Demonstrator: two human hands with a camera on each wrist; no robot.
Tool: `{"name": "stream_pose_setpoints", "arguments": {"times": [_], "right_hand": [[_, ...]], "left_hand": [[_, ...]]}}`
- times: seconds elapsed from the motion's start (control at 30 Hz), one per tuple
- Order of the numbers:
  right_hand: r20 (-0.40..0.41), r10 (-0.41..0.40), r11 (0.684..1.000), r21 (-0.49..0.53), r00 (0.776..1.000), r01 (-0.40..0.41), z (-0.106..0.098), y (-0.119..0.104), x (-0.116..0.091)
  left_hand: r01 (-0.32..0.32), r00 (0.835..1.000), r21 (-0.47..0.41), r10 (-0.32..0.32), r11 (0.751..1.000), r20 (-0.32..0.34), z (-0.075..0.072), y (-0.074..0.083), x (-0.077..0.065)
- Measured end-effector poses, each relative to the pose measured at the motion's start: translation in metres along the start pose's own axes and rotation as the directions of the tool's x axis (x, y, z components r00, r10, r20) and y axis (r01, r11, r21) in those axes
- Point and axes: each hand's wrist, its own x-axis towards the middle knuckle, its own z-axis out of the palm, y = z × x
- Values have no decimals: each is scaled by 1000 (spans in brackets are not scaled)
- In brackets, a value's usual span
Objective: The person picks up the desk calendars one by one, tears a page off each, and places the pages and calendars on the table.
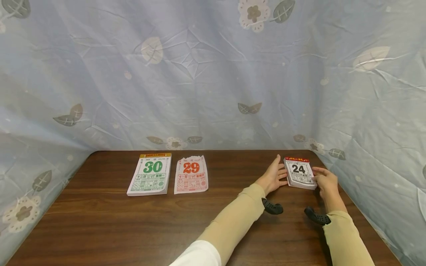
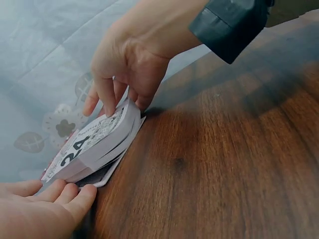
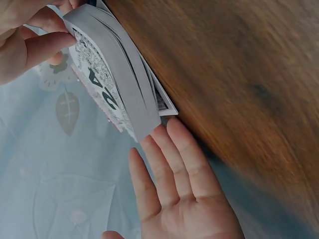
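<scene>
A small tear-off calendar (image 1: 301, 173) with a red top strip and a black 24 lies at the far right of the table. My right hand (image 1: 327, 183) pinches its right side, thumb on the top page and fingers round the edge. In the left wrist view that side of the page block (image 2: 107, 139) looks bent up, with gaps between the lower sheets and the backing. My left hand (image 1: 274, 176) is at the calendar's left side, its fairly straight fingertips (image 3: 174, 127) touching the edge. The left thumb stands apart, pointing away.
A larger tear-off calendar (image 1: 149, 181) with a green 30 lies on the left half of the brown wooden table (image 1: 133, 229). Beside it is a loose sheet (image 1: 191, 175) with a red 29 and a ragged top. A patterned curtain (image 1: 206, 74) hangs behind and along both sides.
</scene>
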Motion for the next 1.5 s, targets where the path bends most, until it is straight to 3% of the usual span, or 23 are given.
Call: {"name": "stream_pose_setpoints", "arguments": {"times": [0.23, 0.47, 0.73, 0.87, 1.1, 1.27, 1.5], "right_hand": [[-55, -6, 996, 88, 998, 11, 9, 1, -5], [-90, -3, 975, 223, 996, 23, 13, 1, -14], [-100, 3, 929, 368, 995, 34, 19, -9, -29], [-100, -14, 902, 427, 995, 56, 24, -16, -37], [-114, -55, 897, 430, 992, 99, 31, -24, -50], [-104, -50, 866, 490, 993, 95, 35, -29, -60], [-105, -73, 852, 510, 992, 117, 49, -31, -75]], "left_hand": [[-75, 997, 117, 76, 990, -3, -1, 5, -9], [-145, 989, 294, 142, 945, 30, -2, 7, -17], [-167, 983, 249, 180, 954, -31, -3, 10, -25], [-191, 972, 273, 220, 943, -79, -4, 14, -29], [-240, 959, 280, 272, 929, -81, -10, 24, -40], [-263, 951, 269, 296, 927, -91, -12, 31, -49], [-302, 933, 215, 334, 929, -132, -16, 39, -63]]}}
